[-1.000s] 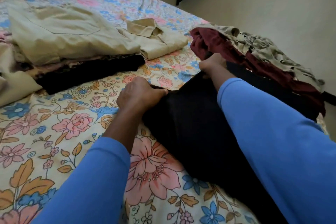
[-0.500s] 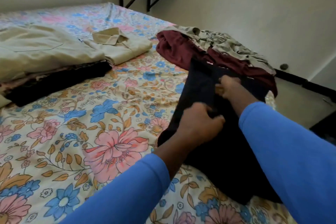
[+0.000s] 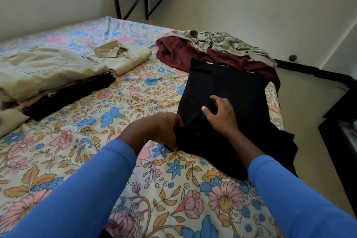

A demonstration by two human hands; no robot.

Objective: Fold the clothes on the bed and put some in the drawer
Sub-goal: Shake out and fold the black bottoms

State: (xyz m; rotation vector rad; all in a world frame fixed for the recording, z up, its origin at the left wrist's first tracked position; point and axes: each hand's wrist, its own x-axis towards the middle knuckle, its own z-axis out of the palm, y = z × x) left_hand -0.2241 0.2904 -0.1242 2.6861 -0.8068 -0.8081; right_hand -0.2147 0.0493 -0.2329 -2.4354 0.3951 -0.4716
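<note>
Black garment point(image 3: 231, 91), on the bed point(image 3: 77, 150) beside the maroon pile point(image 3: 173, 54), now lies half-folded: the right hand point(image 3: 222, 118) has let go and rests on it with fingers spread, while the left hand point(image 3: 162, 129) still clamps the near edge, probably for another fold.

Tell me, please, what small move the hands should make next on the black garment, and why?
Probably the left hand should carry the edge in its grip rightward over the black garment, making the next fold. It pinches the near left edge, while the right hand lies open on the cloth's middle, where it could hold the fold line.
</note>
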